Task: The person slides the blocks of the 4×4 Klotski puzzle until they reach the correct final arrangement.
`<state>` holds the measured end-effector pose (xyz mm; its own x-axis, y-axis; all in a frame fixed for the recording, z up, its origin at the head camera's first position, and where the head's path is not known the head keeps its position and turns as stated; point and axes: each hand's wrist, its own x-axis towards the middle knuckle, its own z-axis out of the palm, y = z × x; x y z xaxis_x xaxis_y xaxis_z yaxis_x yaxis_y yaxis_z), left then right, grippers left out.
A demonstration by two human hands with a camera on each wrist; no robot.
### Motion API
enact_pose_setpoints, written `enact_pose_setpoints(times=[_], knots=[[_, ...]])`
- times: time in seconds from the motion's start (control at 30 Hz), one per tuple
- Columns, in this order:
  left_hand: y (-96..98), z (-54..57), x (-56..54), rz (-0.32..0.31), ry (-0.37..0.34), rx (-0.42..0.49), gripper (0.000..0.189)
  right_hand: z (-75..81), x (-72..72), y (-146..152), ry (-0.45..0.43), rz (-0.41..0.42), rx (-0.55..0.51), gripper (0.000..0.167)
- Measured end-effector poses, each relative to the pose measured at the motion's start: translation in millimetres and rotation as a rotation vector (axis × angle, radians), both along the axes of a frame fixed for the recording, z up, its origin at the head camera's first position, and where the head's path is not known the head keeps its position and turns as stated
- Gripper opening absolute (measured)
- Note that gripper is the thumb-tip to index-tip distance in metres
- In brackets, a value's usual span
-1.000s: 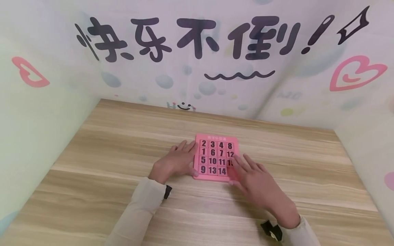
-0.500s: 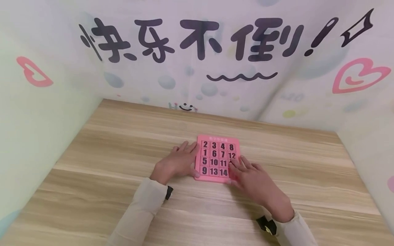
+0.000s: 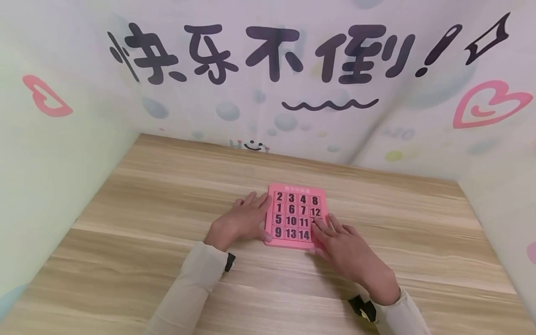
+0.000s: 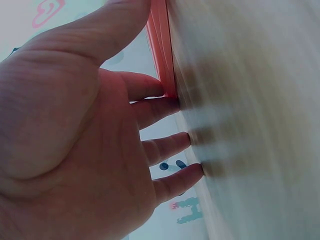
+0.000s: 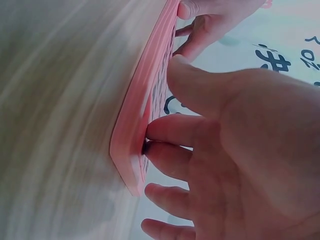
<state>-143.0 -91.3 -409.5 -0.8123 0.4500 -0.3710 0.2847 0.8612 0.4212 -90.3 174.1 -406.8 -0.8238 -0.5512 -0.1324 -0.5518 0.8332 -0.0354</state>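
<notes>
A pink number sliding puzzle [image 3: 296, 215] lies flat on the wooden table [image 3: 234, 302], its tiles in rows under a line of white characters. Along its left edge rests my left hand [image 3: 244, 219], thumb at the near left corner and fingers extended; the left wrist view shows their tips at the puzzle's side and at the tabletop. My right hand [image 3: 347, 251] reaches over the lower right part. Index and middle fingertips press there, below the 12 tile, hiding what is under them. The right thumb is at the near edge.
A white cloth backdrop [image 3: 226, 125] with large black characters stands behind the table, and pale side walls [image 3: 46, 172] flank it. Both wrists carry black straps [image 3: 229, 262] at the cream sleeves [image 3: 190, 291].
The right fingers have shifted slightly inward and now cover the 15 tile that was partly visible. The left hand stays at the puzzle's left edge. The head view has shifted slightly.
</notes>
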Motion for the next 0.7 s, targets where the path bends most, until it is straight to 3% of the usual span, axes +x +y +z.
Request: enact_pose_setpoints(times=[0.4,0.7], knots=[[-0.5,1.4,0.0,-0.002,-0.005,0.000,0.103,8.8,4.4,-3,-0.017,0.009,0.016,0.057],[0.2,1.7,-0.3,-0.005,-0.008,-0.001,0.102,12.8,9.8,-7,-0.125,-0.041,0.026,0.063]])
